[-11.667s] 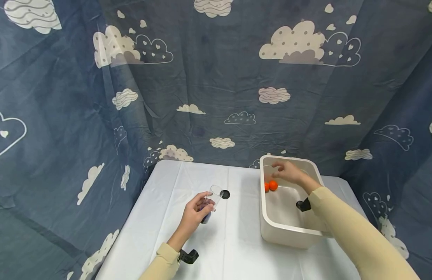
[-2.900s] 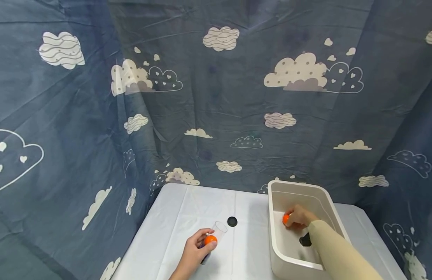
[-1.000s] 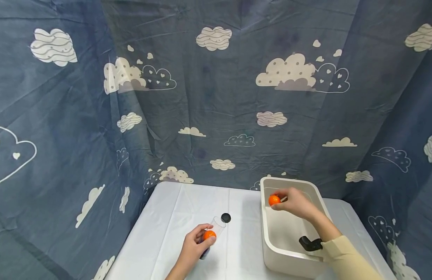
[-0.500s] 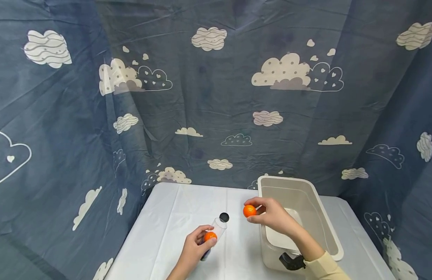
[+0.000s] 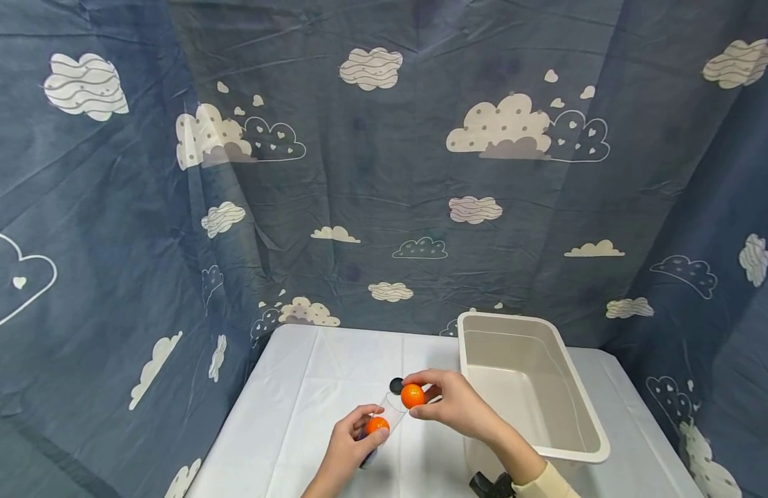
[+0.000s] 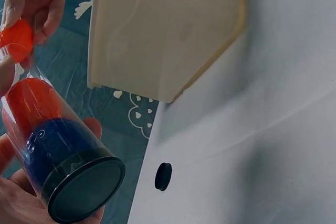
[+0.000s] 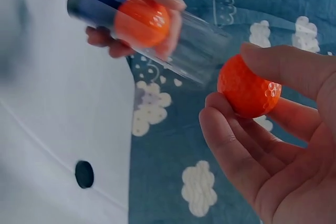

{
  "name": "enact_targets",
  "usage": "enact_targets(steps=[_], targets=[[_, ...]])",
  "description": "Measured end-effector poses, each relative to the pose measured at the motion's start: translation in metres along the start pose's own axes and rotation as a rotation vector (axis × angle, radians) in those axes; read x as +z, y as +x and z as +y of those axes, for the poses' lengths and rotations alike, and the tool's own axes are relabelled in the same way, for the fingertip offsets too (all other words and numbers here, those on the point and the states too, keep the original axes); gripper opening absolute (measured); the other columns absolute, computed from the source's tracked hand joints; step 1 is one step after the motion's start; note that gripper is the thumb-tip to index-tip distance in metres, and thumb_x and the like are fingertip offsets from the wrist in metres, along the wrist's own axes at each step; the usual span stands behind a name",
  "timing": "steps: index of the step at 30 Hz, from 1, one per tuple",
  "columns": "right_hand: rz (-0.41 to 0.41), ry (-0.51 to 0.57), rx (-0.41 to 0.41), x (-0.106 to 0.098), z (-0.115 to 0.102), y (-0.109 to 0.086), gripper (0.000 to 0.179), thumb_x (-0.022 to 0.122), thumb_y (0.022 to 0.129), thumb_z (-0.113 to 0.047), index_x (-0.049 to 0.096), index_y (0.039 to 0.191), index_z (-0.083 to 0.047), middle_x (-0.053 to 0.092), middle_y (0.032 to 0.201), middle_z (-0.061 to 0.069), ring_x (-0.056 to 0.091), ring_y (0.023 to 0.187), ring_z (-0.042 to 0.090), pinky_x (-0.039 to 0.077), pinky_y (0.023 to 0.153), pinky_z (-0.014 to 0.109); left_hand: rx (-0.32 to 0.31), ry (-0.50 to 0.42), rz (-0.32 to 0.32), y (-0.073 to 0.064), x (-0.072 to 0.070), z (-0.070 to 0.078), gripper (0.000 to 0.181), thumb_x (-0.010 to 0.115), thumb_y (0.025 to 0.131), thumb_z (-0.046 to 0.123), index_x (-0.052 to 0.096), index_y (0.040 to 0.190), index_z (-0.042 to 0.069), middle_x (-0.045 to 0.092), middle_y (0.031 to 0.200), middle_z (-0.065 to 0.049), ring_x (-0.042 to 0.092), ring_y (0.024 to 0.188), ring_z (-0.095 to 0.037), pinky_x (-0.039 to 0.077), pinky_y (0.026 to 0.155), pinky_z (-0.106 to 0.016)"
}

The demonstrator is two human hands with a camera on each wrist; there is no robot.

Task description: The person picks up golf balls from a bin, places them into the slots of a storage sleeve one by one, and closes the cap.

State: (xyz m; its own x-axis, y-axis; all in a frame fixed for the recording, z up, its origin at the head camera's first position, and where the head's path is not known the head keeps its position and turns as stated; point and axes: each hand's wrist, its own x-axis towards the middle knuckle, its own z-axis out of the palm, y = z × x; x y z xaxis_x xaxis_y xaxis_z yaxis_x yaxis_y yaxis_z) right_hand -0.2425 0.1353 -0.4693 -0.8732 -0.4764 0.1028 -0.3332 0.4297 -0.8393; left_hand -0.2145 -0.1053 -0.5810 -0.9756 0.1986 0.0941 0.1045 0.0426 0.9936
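My left hand grips a clear plastic tube, tilted with its open mouth up and to the right. Inside it, an orange golf ball sits above a dark blue ball, against a black-capped end. My right hand pinches a second orange golf ball between thumb and fingers. That ball is right by the tube's mouth; the right wrist view shows it just outside the rim. A loose black cap lies on the table behind the mouth.
A beige plastic bin stands on the right of the table, with no ball visible in it. White cloth covers the table. Dark cloud-patterned curtains hang at the back and sides.
My right hand has lifted an orange golf ball out of the bin and moved it left to the tube's mouth. The left hand holds the tube in nearly the same place.
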Motion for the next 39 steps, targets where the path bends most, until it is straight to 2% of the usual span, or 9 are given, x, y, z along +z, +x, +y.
enact_targets(steps=[7,15,21,22,26,30,33,39], targets=[[-0.012,0.01,-0.036,0.017,0.006,0.008,0.041,0.084,0.082,-0.018,0.072,0.121,-0.019,0.07,0.113,-0.005,0.07,0.085,0.017,0.057,0.07,0.029,0.034,0.012,-0.013,0.001,-0.002,-0.003,0.032,0.076,0.092,0.024,0.067,0.121,0.013,0.073,0.107,-0.008,0.069,0.089,-0.018,0.055,0.077,-0.028],[-0.033,0.005,-0.032,0.027,0.011,0.013,0.039,0.084,0.082,-0.02,0.072,0.119,-0.022,0.07,0.11,-0.006,0.069,0.084,0.015,0.057,0.068,0.028,0.022,0.016,-0.007,-0.002,-0.006,-0.005,0.032,0.076,0.092,0.024,0.067,0.121,0.013,0.073,0.106,-0.011,0.069,0.089,-0.018,0.055,0.077,-0.027],[-0.037,0.017,-0.043,0.03,0.01,0.015,0.037,0.08,0.084,-0.015,0.072,0.12,-0.017,0.069,0.112,0.003,0.069,0.083,0.016,0.057,0.067,0.027,0.004,0.017,0.012,-0.001,-0.008,-0.006,0.036,0.077,0.091,0.026,0.067,0.122,0.012,0.073,0.108,-0.006,0.069,0.097,-0.019,0.053,0.083,-0.026],[-0.033,0.023,-0.044,0.031,0.009,0.016,0.038,0.08,0.085,-0.015,0.071,0.121,-0.017,0.069,0.111,0.004,0.069,0.084,0.017,0.057,0.068,0.028,-0.001,0.022,0.016,-0.001,-0.008,-0.005,0.037,0.078,0.09,0.028,0.066,0.122,0.012,0.073,0.108,-0.003,0.069,0.097,-0.019,0.053,0.083,-0.026],[-0.011,0.065,-0.032,0.032,0.008,0.017,0.033,0.073,0.094,-0.023,0.068,0.126,-0.02,0.069,0.111,0.004,0.069,0.083,0.019,0.058,0.068,0.031,0.014,0.035,0.036,-0.002,-0.011,-0.004,0.039,0.077,0.091,0.026,0.066,0.124,0.01,0.073,0.109,-0.006,0.069,0.097,-0.018,0.053,0.084,-0.026],[0.028,0.111,-0.022,0.034,0.006,0.023,0.031,0.062,0.102,-0.029,0.066,0.129,-0.016,0.069,0.111,0.007,0.068,0.081,0.019,0.059,0.069,0.036,0.048,0.026,0.067,-0.003,-0.015,-0.003,0.037,0.077,0.091,0.021,0.066,0.124,0.008,0.073,0.108,-0.008,0.069,0.095,-0.018,0.054,0.082,-0.027],[0.077,0.122,-0.004,0.037,0.007,0.03,0.031,0.062,0.102,-0.031,0.066,0.128,-0.014,0.069,0.108,0.008,0.068,0.081,0.018,0.059,0.071,0.036,0.07,0.013,0.089,-0.004,-0.018,-0.002,0.037,0.077,0.091,0.018,0.066,0.124,0.008,0.073,0.106,-0.007,0.069,0.093,-0.016,0.054,0.083,-0.029],[0.241,0.19,0.071,0.053,0.022,0.045,0.025,0.064,0.1,-0.019,0.068,0.122,-0.01,0.069,0.101,0.015,0.068,0.081,0.023,0.059,0.068,0.034,0.092,0.0,0.132,-0.008,-0.023,-0.001,0.037,0.078,0.09,0.016,0.066,0.124,0.008,0.073,0.105,-0.007,0.069,0.091,-0.016,0.054,0.083,-0.029]])
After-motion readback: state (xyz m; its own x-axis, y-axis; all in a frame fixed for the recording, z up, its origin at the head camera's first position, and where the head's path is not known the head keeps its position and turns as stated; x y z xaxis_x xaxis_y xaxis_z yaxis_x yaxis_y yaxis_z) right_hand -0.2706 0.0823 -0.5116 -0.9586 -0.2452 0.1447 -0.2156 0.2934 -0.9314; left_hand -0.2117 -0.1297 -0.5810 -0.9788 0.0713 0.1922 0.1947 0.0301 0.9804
